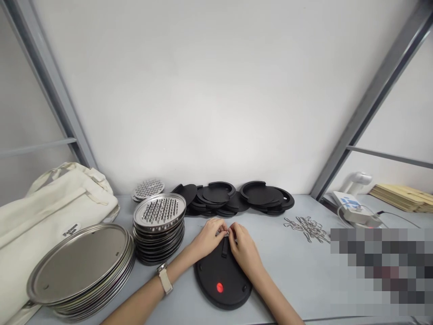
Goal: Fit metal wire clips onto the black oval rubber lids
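A black rounded board (225, 289) lies on the table in front of me, with a red round spot, small dark nubs and a short black bar near its top. My left hand (210, 237) is closed in a pinch at the board's far end. My right hand (244, 250) pinches there too, its fingertips almost meeting the left ones. Between them a small shiny metal piece (228, 233) shows, mostly hidden by the fingers. A watch with a pale strap (165, 280) is on my left wrist.
Left of the board stand a stack of round metal graters (158, 212) and a stack of oval metal plates (81, 262), beside a cream bag (57, 203). Black rings and discs (216, 194) lie along the wall. Metal wire loops (307, 228) and a white power strip (358, 214) are on the right.
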A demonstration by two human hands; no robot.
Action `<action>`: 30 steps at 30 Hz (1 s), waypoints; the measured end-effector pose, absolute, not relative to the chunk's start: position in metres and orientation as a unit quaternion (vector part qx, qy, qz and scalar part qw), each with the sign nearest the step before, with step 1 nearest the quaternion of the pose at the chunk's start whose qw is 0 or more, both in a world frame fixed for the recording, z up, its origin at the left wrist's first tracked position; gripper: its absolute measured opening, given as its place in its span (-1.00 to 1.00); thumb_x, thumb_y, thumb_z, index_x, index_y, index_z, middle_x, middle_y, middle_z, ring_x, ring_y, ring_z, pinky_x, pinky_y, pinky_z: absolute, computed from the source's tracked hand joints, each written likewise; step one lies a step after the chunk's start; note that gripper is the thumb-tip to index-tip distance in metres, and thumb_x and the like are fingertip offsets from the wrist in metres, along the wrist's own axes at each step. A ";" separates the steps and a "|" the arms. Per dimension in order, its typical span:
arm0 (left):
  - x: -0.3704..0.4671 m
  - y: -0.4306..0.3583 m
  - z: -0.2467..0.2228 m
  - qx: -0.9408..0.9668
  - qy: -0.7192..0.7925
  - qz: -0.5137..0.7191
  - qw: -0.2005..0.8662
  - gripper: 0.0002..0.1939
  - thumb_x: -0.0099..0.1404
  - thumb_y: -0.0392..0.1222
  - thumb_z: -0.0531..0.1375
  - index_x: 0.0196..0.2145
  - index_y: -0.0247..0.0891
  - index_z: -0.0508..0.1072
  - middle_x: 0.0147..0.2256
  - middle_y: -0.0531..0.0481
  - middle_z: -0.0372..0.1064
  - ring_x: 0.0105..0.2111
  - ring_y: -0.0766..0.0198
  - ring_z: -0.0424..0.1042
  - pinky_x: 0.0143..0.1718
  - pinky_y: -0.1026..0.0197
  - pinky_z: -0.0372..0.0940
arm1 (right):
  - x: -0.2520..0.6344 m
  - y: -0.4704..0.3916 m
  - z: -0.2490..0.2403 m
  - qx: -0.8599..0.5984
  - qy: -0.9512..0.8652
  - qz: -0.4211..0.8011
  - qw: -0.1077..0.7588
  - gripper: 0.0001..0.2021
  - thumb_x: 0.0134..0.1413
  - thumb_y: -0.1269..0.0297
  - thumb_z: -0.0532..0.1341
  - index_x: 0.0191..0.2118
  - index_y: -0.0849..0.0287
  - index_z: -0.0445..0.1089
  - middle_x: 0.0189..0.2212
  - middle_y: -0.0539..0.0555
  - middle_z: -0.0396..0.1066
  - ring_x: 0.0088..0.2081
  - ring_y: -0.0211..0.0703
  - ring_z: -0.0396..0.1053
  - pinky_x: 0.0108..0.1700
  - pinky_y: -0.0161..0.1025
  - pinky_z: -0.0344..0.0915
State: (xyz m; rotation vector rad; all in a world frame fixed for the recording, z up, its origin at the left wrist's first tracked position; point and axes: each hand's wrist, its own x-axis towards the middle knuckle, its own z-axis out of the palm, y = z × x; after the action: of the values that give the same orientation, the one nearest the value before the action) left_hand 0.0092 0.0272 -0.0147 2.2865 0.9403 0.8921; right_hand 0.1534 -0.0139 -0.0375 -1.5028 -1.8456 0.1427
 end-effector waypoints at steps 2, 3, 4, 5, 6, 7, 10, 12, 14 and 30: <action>0.009 0.026 -0.013 0.840 0.344 0.333 0.254 -0.93 0.25 -0.32 0.07 -0.38 -0.26 0.33 -0.35 0.03 0.32 -0.26 0.25 0.29 -0.17 0.22 0.18 | 0.153 -0.016 -0.035 -0.577 -0.729 0.058 0.364 -0.88 0.16 0.41 -0.07 -0.37 0.14 0.13 -0.42 0.07 0.26 -0.34 -0.10 0.27 -0.30 -0.21 0.23; 0.009 0.026 -0.012 0.840 0.344 0.334 0.253 -0.93 0.24 -0.34 0.07 -0.39 -0.26 0.33 -0.35 0.03 0.31 -0.26 0.26 0.29 -0.17 0.23 0.18 | 0.153 -0.017 -0.033 -0.571 -0.734 0.059 0.363 -0.91 0.12 0.44 -0.05 -0.36 0.14 0.13 -0.41 0.07 0.25 -0.33 -0.11 0.27 -0.28 -0.21 0.23; 0.010 0.025 -0.012 0.840 0.344 0.335 0.251 -0.92 0.23 -0.35 0.08 -0.41 -0.26 0.32 -0.36 0.03 0.32 -0.26 0.26 0.29 -0.18 0.23 0.18 | 0.153 -0.017 -0.031 -0.563 -0.740 0.059 0.362 -0.92 0.07 0.46 -0.03 -0.35 0.14 0.13 -0.40 0.06 0.25 -0.32 -0.11 0.26 -0.27 -0.20 0.23; 0.010 0.025 -0.011 0.840 0.345 0.335 0.249 -0.91 0.23 -0.36 0.08 -0.42 -0.26 0.32 -0.37 0.03 0.32 -0.27 0.26 0.29 -0.18 0.23 0.18 | 0.154 -0.018 -0.030 -0.555 -0.746 0.057 0.362 -0.90 0.02 0.48 -0.01 -0.33 0.15 0.12 -0.38 0.06 0.25 -0.31 -0.11 0.25 -0.25 -0.20 0.23; 0.010 0.025 -0.011 0.840 0.345 0.335 0.249 -0.91 0.22 -0.37 0.08 -0.42 -0.27 0.33 -0.37 0.03 0.32 -0.27 0.26 0.30 -0.19 0.23 0.18 | 0.154 -0.018 -0.029 -0.547 -0.753 0.056 0.363 -0.87 -0.02 0.50 0.00 -0.32 0.15 0.12 -0.37 0.06 0.24 -0.30 -0.11 0.24 -0.24 -0.19 0.23; 0.010 0.026 -0.010 0.840 0.345 0.335 0.249 -0.91 0.22 -0.37 0.08 -0.42 -0.27 0.33 -0.37 0.03 0.33 -0.27 0.26 0.30 -0.19 0.23 0.18 | 0.154 -0.018 -0.029 -0.538 -0.758 0.057 0.364 -0.84 -0.06 0.51 0.01 -0.31 0.15 0.12 -0.36 0.06 0.24 -0.29 -0.11 0.23 -0.22 -0.18 0.23; 0.010 0.026 -0.011 0.841 0.345 0.332 0.250 -0.90 0.22 -0.37 0.09 -0.42 -0.28 0.36 -0.37 0.02 0.35 -0.28 0.26 0.32 -0.20 0.23 0.19 | 0.156 -0.016 -0.033 -0.524 -0.760 0.086 0.374 -0.80 -0.09 0.54 -0.02 -0.30 0.15 0.11 -0.36 0.06 0.24 -0.30 -0.12 0.23 -0.22 -0.18 0.24; 0.010 0.027 -0.011 0.842 0.346 0.330 0.249 -0.90 0.22 -0.36 0.09 -0.42 -0.28 0.38 -0.38 0.02 0.36 -0.29 0.26 0.33 -0.20 0.23 0.19 | 0.157 -0.013 -0.037 -0.522 -0.752 0.111 0.387 -0.81 -0.07 0.56 -0.06 -0.31 0.15 0.10 -0.38 0.05 0.24 -0.32 -0.14 0.24 -0.25 -0.21 0.24; 0.010 0.027 -0.011 0.842 0.347 0.329 0.249 -0.89 0.22 -0.36 0.09 -0.42 -0.28 0.39 -0.38 0.02 0.37 -0.28 0.25 0.33 -0.19 0.23 0.19 | 0.158 -0.011 -0.040 -0.522 -0.745 0.121 0.398 -0.80 -0.05 0.57 -0.08 -0.33 0.14 0.09 -0.39 0.05 0.24 -0.32 -0.14 0.24 -0.26 -0.21 0.24; 0.008 0.032 -0.014 0.852 0.322 0.326 0.253 -0.86 0.25 -0.32 0.08 -0.41 -0.28 0.43 -0.34 0.02 0.42 -0.28 0.26 0.36 -0.18 0.24 0.19 | 0.153 -0.017 -0.033 -0.533 -0.766 -0.018 0.358 -0.87 0.12 0.51 -0.06 -0.33 0.14 0.12 -0.41 0.07 0.26 -0.35 -0.10 0.23 -0.31 -0.20 0.22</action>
State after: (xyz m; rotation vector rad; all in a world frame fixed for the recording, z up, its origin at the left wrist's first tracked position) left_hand 0.0077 0.0320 -0.0139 2.3172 0.8752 0.8870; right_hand 0.1530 -0.0171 -0.0330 -1.3742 -1.9774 -0.0460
